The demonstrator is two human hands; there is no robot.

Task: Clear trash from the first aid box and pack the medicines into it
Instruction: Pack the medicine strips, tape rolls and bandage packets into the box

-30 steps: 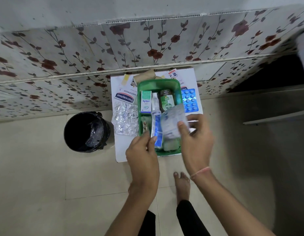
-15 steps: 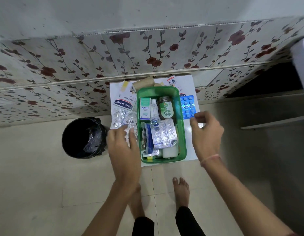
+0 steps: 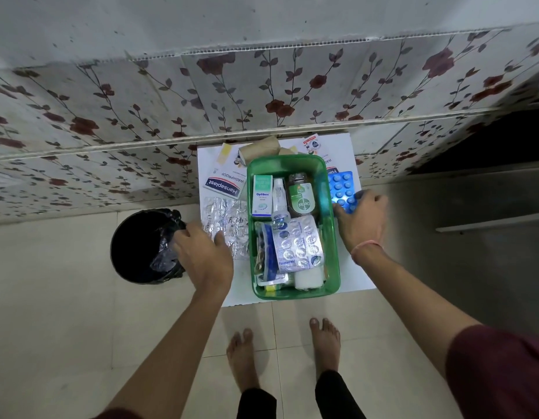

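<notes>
A green first aid box (image 3: 333, 255) sits on a white board (image 3: 357, 279) on the floor. Inside it lie an Optibex carton (image 3: 262, 196), a Dettol bottle (image 3: 301, 196), a white tube (image 3: 279, 197) and a silver tablet strip (image 3: 297, 244). My left hand (image 3: 206, 255) rests with spread fingers on the crumpled silver blister strips (image 3: 224, 220) left of the box. My right hand (image 3: 363, 219) has its fingers on the lower end of the blue tablet strip (image 3: 341, 187) right of the box. Whether either hand grips its strip is unclear.
A black bin (image 3: 145, 246) lined with a black bag stands left of the board. A Hansaplast pack (image 3: 223, 186), cardboard rolls (image 3: 259, 151) and small packets lie behind the box. A floral-tiled wall (image 3: 262, 95) rises just beyond. My bare feet (image 3: 324, 346) stand on beige floor tiles.
Both hands left the box and moved outward: the left to the silver blister strips, the right to the blue strip. The silver tablet strip now lies in the box.
</notes>
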